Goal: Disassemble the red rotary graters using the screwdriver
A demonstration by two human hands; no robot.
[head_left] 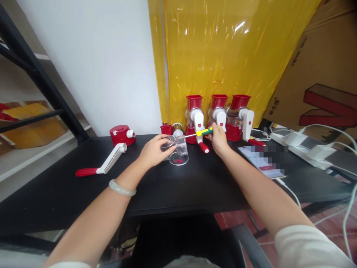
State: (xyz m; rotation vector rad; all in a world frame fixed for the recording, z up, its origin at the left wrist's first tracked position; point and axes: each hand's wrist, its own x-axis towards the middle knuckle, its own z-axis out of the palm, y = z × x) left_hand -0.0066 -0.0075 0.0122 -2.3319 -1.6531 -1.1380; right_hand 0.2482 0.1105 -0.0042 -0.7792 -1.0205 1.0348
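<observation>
My left hand (155, 150) is closed around a clear plastic housing (182, 146) that stands on the black tabletop, its round rim low at the front. In my right hand (218, 140) is a screwdriver (205, 131) with a green and yellow handle. Its shaft points left and its tip meets the clear housing's upper right side; the exact contact is too small to tell. Just behind the housing are a metal grater drum (177, 128) and a red plastic part (166, 129). Further left lie a red base (119, 134) and a white crank with a red grip (109, 162).
Three assembled red and white rotary graters (194, 111) stand along the back. A phone or tablet (262, 162) lies to the right, beside a power strip (305, 154) with white plugs and cables. A large cardboard box (315, 63) leans at the right, yellow film (223, 44) hangs behind.
</observation>
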